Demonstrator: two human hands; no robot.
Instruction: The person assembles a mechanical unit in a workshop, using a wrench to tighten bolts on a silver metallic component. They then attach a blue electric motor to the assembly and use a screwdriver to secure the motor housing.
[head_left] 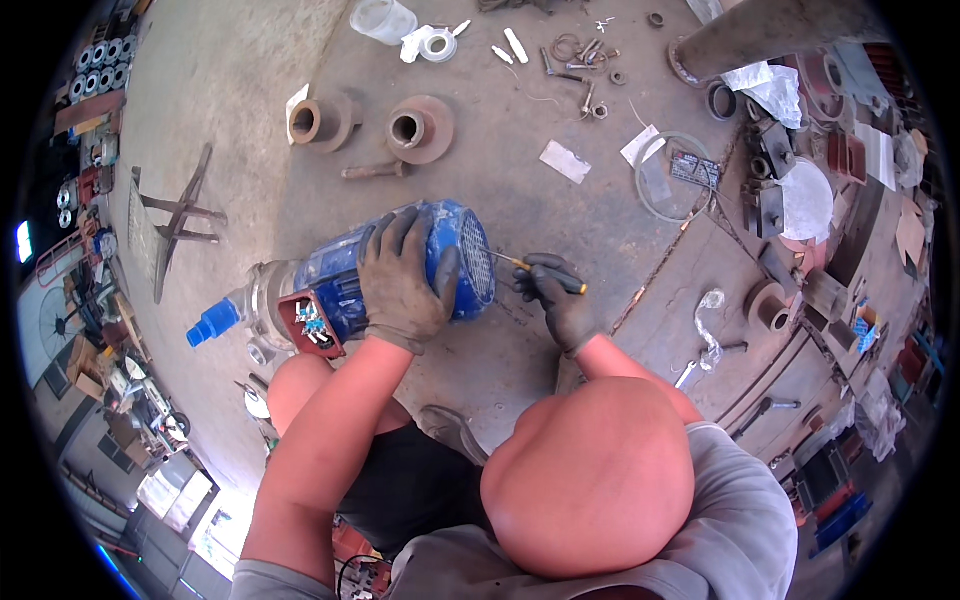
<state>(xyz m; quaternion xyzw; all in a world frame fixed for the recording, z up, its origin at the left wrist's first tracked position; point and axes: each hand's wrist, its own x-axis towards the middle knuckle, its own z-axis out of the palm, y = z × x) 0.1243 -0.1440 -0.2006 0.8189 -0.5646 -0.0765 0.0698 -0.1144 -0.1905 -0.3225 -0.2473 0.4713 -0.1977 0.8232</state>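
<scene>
A blue electric motor [345,235] lies on its side on the floor in front of me. My left hand [403,290], in a dark grey work glove, rests on its housing, fingers stretched out and thumb toward the fan end. In the gloved fingers of my right hand [562,305] is a screwdriver [506,258] with a yellow and black handle. Its shaft points left, with the tip at or close to the grille of the fan cover [478,262]; contact is hard to make out. Coloured wires show in the uncovered reddish terminal box [318,326] near my left forearm.
Two rusty flanged hubs [422,130] and a thick bolt [374,171] lie beyond the motor. Loose bolts and rings [585,70] are scattered farther off. A metal stand [175,218] is at left. At right are a clear hose loop [652,205], a spanner [686,374] and metal parts.
</scene>
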